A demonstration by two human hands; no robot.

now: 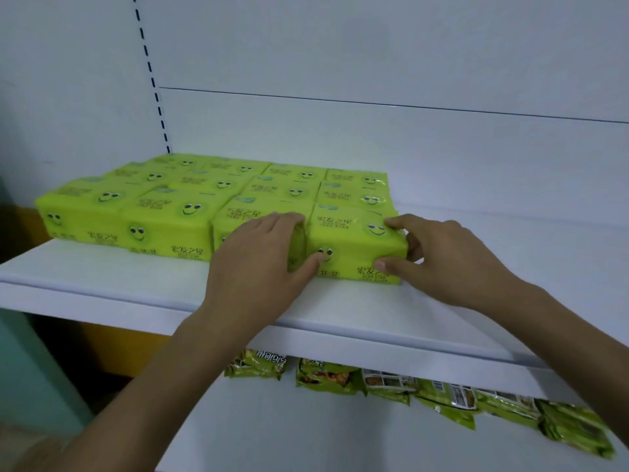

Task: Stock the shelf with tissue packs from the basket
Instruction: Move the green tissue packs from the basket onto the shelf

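Several bright green tissue packs with smiley faces lie in rows on the white shelf (pixel 102 277). The front right pack (pixel 350 240) stands at the end of the front row. My right hand (pixel 442 257) grips its right end, with the thumb on the front face and fingers over the top corner. My left hand (pixel 258 264) lies at the seam between this pack and the neighbouring pack (pixel 238 219), fingers over the top and thumb pressing the front of the right pack. No basket is in view.
The shelf has bare room to the right of the packs (pixel 510 240) and along its front edge. A slotted upright (pixel 153 80) runs up the back panel at left. Green snack bags (pixel 425 393) lie on the shelf below.
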